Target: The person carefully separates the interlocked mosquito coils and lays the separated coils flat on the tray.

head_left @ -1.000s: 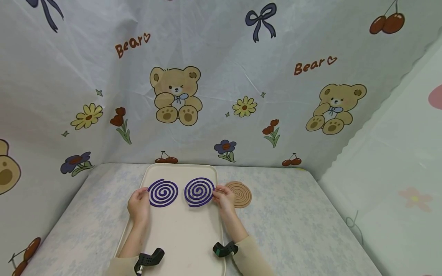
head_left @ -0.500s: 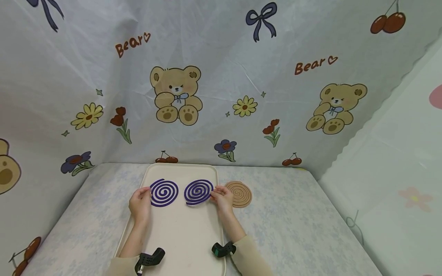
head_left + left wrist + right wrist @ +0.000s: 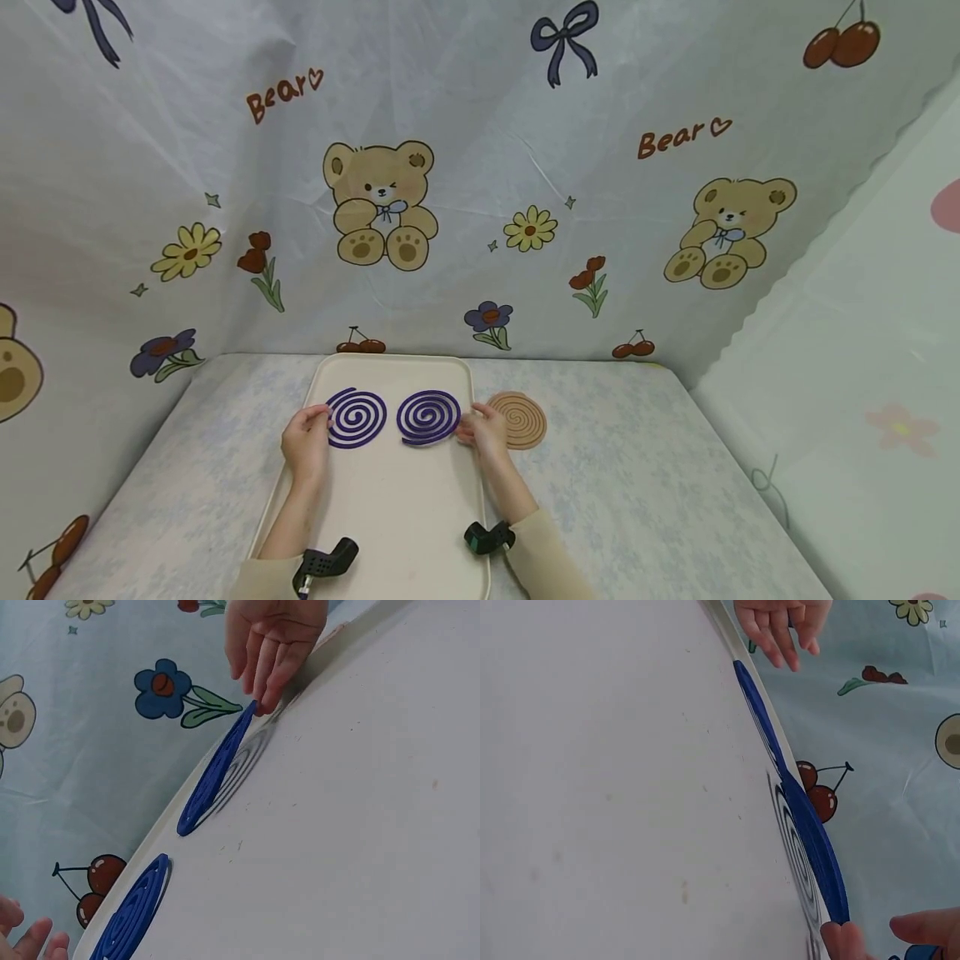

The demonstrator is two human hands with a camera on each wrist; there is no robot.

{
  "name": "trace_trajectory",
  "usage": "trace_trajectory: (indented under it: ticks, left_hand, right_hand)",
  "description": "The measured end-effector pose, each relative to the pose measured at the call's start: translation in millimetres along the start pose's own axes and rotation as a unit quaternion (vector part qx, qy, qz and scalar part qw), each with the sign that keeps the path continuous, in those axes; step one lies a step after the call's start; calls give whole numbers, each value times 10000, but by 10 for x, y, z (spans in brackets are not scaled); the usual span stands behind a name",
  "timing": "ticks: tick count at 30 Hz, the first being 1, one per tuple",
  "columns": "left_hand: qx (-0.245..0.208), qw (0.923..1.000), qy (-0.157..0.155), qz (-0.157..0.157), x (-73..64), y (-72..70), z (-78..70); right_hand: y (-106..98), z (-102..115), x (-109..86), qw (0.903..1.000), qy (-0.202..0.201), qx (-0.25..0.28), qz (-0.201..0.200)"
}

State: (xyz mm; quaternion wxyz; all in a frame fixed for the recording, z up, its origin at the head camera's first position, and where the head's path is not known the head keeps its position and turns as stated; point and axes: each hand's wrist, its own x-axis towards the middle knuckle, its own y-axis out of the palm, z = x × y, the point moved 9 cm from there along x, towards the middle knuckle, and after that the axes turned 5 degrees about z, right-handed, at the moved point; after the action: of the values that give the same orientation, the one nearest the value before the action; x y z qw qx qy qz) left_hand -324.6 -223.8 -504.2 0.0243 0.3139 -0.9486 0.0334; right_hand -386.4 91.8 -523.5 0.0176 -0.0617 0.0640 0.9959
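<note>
Two dark blue spiral mosquito coils lie side by side at the far end of a cream tray. My right hand is at the outer edge of the right coil. In the left wrist view that coil is tilted, its raised edge at my right fingertips and its shadow beneath. The right wrist view shows my right thumb apart from the coil. My left hand is over the tray's left side, overlapping the left coil in the head view. Its loose fingers are off that coil.
A brown spiral coil lies on the pale table cover, just right of the tray and beside my right hand. Behind the table hangs a white cloth printed with bears and flowers. Black cameras sit on both wrists.
The right coil has shifted slightly left and lower, with my right hand following it at its edge. My left hand has edged a little to the right. The left coil has stayed in place.
</note>
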Motion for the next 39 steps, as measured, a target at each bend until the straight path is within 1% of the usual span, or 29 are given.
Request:
trace_trajectory:
  ticks: [3, 7, 10, 12, 18, 21, 25, 26, 29, 32, 33, 35, 37, 39]
  left_hand:
    - [-18, 10000, -27, 7, -1, 9, -9]
    - [-31, 10000, -39, 0, -6, 14, -19]
    - [-62, 10000, -16, 38, -14, 30, -31]
    - [-118, 9999, -20, 124, -24, 57, -39]
    - [-386, 9983, -67, 441, -64, 147, -84]
    - [-394, 9974, -99, 598, -99, 196, -127]
    - [-380, 9937, -164, 1044, -168, 341, -214]
    - [-380, 9923, -173, 1167, -192, 386, -242]
    - [-373, 9876, -199, 1512, -267, 516, -314]
    - [-222, 9811, -263, 1902, -353, 638, -358]
    - [-136, 9784, -291, 2042, -379, 680, -362]
    - [135, 9718, -322, 2333, -427, 766, -356]
    - [366, 9650, -296, 2579, -464, 858, -343]
    - [465, 9612, -287, 2702, -492, 955, -315]
  right_hand:
    - [-29, 49, 11, 9996, -105, -251, 4]
    - [-91, 107, 39, 9989, -289, -370, -45]
    - [-130, 159, 49, 9983, -356, -461, -54]
    - [-149, 197, 47, 9981, -361, -505, -14]
    - [-165, 256, 48, 9987, -211, -377, 256]
    - [-171, 271, 42, 9982, -221, -444, 348]
    - [-230, 295, 50, 9973, -394, -510, 350]
    - [-252, 304, 69, 9967, -543, -436, 428]
    - [-345, 322, 103, 9964, -666, -386, 355]
    - [-466, 337, 116, 9977, -506, -436, 63]
    - [-510, 342, 105, 9980, -352, -514, -127]
    - [-583, 379, 89, 9979, -226, -518, -306]
    - [-632, 445, 40, 9976, -173, -536, -396]
    - [-696, 457, 47, 9980, -259, -397, -427]
